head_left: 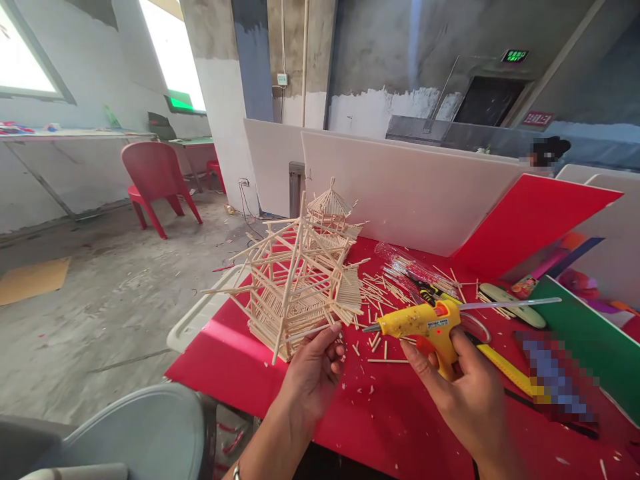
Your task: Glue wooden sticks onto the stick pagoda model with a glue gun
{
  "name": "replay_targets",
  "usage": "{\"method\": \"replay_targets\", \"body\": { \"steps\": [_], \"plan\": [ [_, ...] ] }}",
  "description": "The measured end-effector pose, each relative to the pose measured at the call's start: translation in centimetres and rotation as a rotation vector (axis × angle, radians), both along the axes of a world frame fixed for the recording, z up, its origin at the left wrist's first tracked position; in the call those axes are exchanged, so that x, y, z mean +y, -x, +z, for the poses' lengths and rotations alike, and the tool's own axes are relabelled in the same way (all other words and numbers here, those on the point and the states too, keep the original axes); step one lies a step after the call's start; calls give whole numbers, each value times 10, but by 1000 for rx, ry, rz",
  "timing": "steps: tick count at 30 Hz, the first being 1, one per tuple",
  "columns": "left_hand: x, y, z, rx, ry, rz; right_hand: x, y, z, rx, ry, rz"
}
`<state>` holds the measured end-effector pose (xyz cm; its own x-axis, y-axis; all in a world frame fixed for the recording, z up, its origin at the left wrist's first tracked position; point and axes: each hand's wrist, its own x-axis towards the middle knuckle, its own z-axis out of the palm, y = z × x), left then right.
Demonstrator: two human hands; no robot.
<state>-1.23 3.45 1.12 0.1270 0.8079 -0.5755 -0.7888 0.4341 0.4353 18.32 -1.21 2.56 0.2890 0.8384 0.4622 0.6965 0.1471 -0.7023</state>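
A model tower of thin wooden sticks (300,273) stands tilted on the red table (380,427). My left hand (313,370) is closed, pinching a thin stick (310,331) at the model's lower right edge. My right hand (463,390) grips the handle of a yellow and orange hot glue gun (425,323). Its nozzle points left toward the pinched stick, a short gap away. A clear glue stick (510,305) pokes out of the gun's back.
Loose sticks (385,293) and a clear plastic packet (410,267) lie behind the gun. Scissors (513,305), a yellow ruler (507,370), green (590,340) and red boards (525,220) sit right. White panels (400,187) back the table. A red chair (155,180) stands on the floor at left.
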Motion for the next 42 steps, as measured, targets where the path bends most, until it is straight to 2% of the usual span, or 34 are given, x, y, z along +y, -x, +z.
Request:
{"method": "replay_targets", "body": {
  "steps": [10, 18, 23, 34, 42],
  "plan": [
    [1, -1, 4, 74, -8, -1, 3, 5, 8, -61, -38, -15],
    [2, -1, 9, 112, -60, -3, 5, 3, 1, -78, -45, -8],
    [3, -2, 7, 123, -92, 15, 5, 3, 3, -122, -57, -21],
    [4, -2, 7, 107, -50, 17, 7, 4, 0, -268, -139, -35],
    [4, -4, 11, 115, -3, 36, 6, 5, 4, -286, -118, -42]
  ]
}}
